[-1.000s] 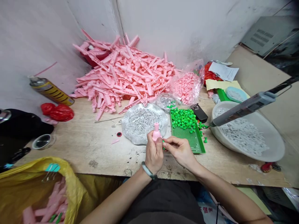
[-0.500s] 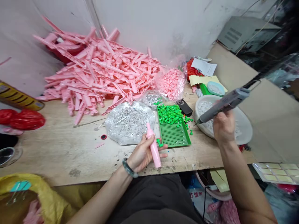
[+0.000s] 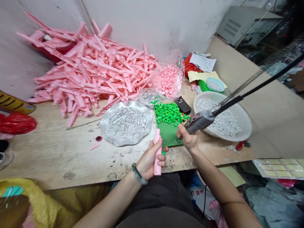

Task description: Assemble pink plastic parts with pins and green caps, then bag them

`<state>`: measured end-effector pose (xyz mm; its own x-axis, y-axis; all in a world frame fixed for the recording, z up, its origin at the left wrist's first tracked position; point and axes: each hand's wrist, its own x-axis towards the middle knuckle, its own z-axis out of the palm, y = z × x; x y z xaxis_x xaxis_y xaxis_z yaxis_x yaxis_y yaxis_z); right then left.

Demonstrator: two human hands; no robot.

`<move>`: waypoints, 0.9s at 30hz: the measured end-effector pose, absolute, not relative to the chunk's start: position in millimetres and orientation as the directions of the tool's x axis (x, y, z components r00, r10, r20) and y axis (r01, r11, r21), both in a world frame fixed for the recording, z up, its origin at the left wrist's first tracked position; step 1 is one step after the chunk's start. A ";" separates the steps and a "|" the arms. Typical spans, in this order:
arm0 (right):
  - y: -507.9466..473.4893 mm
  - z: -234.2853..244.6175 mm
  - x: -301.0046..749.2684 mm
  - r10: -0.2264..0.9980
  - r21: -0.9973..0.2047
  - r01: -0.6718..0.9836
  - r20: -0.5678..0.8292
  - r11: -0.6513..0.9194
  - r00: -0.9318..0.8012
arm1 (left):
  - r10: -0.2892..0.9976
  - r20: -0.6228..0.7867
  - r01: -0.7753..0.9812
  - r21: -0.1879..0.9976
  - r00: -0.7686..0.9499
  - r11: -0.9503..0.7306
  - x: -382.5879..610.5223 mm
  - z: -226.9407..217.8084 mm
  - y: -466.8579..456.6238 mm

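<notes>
My left hand [image 3: 149, 158] is closed round a pink plastic handle [image 3: 157, 152], held nearly upright above the table's front edge, with a small green piece at its side. My right hand [image 3: 187, 137] grips a grey powered screwdriver [image 3: 201, 121] that hangs from a black cable and spring, its tip pointing down and left over the green tray [image 3: 169, 136]. Several green caps [image 3: 169, 113] lie heaped at the tray's far end. A foil dish of small screws [image 3: 125, 122] sits just left of the tray.
A big heap of pink plastic parts [image 3: 92, 72] fills the back left. A clear bag of pink rings [image 3: 168, 80], a white bowl of white pieces [image 3: 225, 118], a black device [image 3: 182, 105], a red bag [image 3: 17, 123] and a yellow bag [image 3: 35, 202] surround the work spot.
My right hand has brought the screwdriver down and left from over the white bowl to the green tray. My left hand has stood the pink handle more upright.
</notes>
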<state>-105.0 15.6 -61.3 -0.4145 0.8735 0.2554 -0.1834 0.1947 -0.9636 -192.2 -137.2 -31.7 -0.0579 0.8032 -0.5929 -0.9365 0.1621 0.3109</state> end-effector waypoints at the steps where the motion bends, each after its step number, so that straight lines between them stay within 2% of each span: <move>1: 15.8 -64.3 -105.7 0.879 -0.961 -0.192 0.263 0.201 -0.396 | 0.810 -0.584 -0.939 0.306 -0.056 0.156 -192.0 -32.3 -137.1; 6: 16.1 -67.4 -106.4 0.883 -0.954 -0.210 0.282 0.215 -0.376 | 0.847 -0.531 -0.954 0.263 -0.020 0.142 -190.9 -33.5 -134.8; 11: 15.0 -72.3 -106.2 0.882 -0.946 -0.238 0.297 0.220 -0.366 | 0.785 -0.601 -0.935 0.344 -0.147 0.089 -187.4 -35.3 -128.0; 15: 15.6 -69.0 -107.4 0.891 -0.941 -0.264 0.297 0.212 -0.342 | 0.771 -0.602 -0.926 0.375 -0.206 0.046 -185.8 -39.2 -124.5; 20: -0.2 -25.7 -107.9 0.858 -0.875 -0.442 0.373 0.199 -0.352 | 0.752 -0.589 -0.891 0.455 -0.297 0.004 -179.7 -39.6 -122.8; 24: -32.1 14.4 -106.1 0.762 -0.804 -0.581 0.455 0.129 -0.461 | 0.738 -0.563 -0.839 0.544 -0.371 -0.007 -172.8 -38.1 -122.2; 27: -51.5 25.2 -105.5 0.679 -0.775 -0.629 0.497 0.066 -0.541 | 0.746 -0.539 -0.804 0.594 -0.391 0.008 -169.8 -37.7 -123.9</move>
